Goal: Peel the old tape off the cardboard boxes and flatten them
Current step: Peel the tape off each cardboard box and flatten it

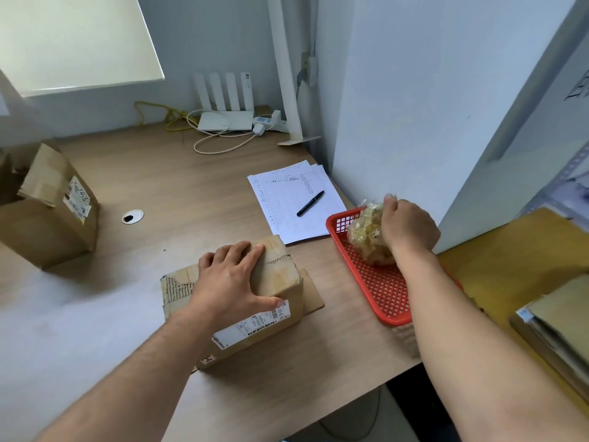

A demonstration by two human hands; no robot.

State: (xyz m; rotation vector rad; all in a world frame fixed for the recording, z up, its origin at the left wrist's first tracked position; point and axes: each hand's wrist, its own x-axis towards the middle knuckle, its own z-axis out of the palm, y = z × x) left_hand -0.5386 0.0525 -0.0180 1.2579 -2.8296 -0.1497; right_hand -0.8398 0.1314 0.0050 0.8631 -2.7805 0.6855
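On the wooden desk (165,186) in front of us, our left hand (234,279) lies flat on top of the small box (255,301), fingers spread wide and pressing down, thumb hooked over the near top edge. We judge this keeps the box from sliding while the other hand is busy elsewhere. Its top shows torn strips where the paper skin has come away, so the tape seems mostly off this face; a shipping label (251,325) wraps the front side. The box sits on what looks like a loose piece of cardboard (310,298), and it is not yet flattened.

Off to the right, our right hand (406,226) is closed around a crumpled ball of tape (369,236), fingers curled over its top, holding it in or just above the red basket (387,291). We take the basket to be the place for scrap, kept near enough to drop waste without leaving the box.

At the far left a second box (51,212) stands well apart, flaps up and label showing, waiting its turn. Papers (293,202) with a pen (310,203) on them lie just behind the basket, clear of the work. Next, we expect to let the ball go and bring both hands to the box to collapse it.
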